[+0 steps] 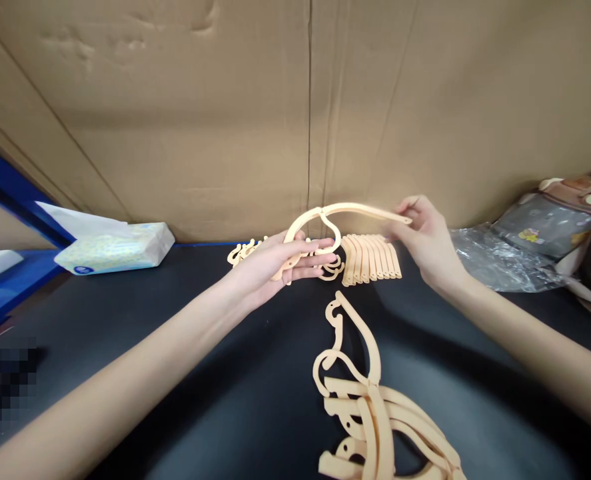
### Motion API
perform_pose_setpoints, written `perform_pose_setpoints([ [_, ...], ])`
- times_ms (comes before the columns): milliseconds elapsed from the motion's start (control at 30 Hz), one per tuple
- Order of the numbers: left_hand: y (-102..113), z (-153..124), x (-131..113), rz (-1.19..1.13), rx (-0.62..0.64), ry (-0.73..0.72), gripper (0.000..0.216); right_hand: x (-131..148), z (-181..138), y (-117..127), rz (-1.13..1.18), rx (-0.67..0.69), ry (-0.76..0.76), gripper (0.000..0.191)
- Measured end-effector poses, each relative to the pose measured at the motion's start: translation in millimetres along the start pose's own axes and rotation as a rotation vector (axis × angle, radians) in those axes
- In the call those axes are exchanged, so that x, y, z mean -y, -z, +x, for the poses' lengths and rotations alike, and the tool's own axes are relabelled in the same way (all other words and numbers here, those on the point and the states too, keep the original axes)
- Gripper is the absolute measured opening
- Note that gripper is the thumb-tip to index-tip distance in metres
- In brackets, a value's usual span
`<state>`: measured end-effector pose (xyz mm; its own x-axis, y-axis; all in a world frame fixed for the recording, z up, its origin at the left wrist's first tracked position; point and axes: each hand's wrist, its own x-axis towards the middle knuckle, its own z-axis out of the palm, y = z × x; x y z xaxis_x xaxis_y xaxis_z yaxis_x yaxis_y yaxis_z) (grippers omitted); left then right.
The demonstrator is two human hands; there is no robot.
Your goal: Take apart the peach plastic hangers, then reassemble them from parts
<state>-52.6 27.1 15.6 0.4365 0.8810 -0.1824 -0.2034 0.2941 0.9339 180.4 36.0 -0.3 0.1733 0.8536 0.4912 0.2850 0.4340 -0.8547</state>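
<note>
I hold a beige plastic clothes hanger [348, 210] above the black table [185, 373] with both hands. My left hand [280, 263] has its fingers closed over the hanger's left arm, near the hook. The fingertips of my right hand [422, 233] pinch the end of its right arm. Right behind the held hanger, a neat row of folded beige hangers [370, 257] lies on the table. In front of me, close to the table's near edge, a loose pile of the same hangers [375, 413] is heaped up.
A cardboard wall [295, 107] closes off the back of the table. A pack of tissues [112, 248] rests at the left by a blue shelf frame [10, 193]. At the right lie a crumpled clear plastic bag [495, 257] and a brown and grey pouch [560, 217].
</note>
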Motion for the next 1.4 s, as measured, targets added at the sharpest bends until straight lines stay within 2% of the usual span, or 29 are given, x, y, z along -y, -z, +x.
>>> perform_pose_setpoints([
  [133, 4.0, 4.2, 7.3, -0.03, -0.039, -0.017, 0.012, -0.2, -7.8, 0.1, -0.521, 0.242, 0.171, 0.018],
  [233, 3.9, 6.0, 14.8, -0.018, -0.018, 0.027, 0.012, 3.2, -19.2, -5.4, -0.703, 0.36, 0.209, 0.021],
  [367, 0.8, 6.0, 17.2, -0.059, 0.006, 0.056, 0.009, 8.2, -29.6, -12.8, -0.837, 0.369, 0.289, 0.027],
  [467, -1.7, 3.6, 14.2, -0.116, 0.028, 0.098, 0.015, 10.4, -29.6, -12.7, -0.968, 0.392, 0.371, 0.03],
  [600, -3.8, -0.7, 13.7, -0.062, 0.223, 0.317, 0.024, 9.8, -29.3, -10.8, -1.096, 0.377, 0.537, 0.026],
  [667, -3.9, -1.6, 15.5, -0.048, 0.31, 0.376, 0.024, 9.2, -31.6, -11.8, -1.103, 0.373, 0.596, 0.025],
  [733, -3.8, -1.4, 17.2, -0.04, 0.347, 0.351, 0.023, 9.7, -34.9, -13.9, -1.089, 0.358, 0.605, 0.022],
  [867, -4.9, -0.2, 17.9, -0.041, 0.374, 0.276, 0.022, 13.1, -39.5, -16.2, -1.104, 0.332, 0.603, 0.02],
  [1067, -9.6, -5.4, 17.2, -0.097, 0.362, 0.315, 0.03, 12.5, -37.8, -11.6, -1.122, 0.423, 0.538, 0.03],
  [1233, -12.3, -7.1, 19.0, 0.073, 0.255, 0.309, 0.025, 13.8, -32.3, -13.9, -0.814, 0.606, 0.368, 0.031],
  [1333, -14.3, -6.5, 23.4, 0.223, 0.166, 0.275, 0.018, 13.2, -25.1, -14.0, -0.577, 0.654, 0.216, 0.037],
  [1400, -14.2, -6.2, 28.4, 0.31, 0.108, 0.236, 0.021, 8.9, -16.1, -9.4, -0.454, 0.669, 0.081, 0.041],
])
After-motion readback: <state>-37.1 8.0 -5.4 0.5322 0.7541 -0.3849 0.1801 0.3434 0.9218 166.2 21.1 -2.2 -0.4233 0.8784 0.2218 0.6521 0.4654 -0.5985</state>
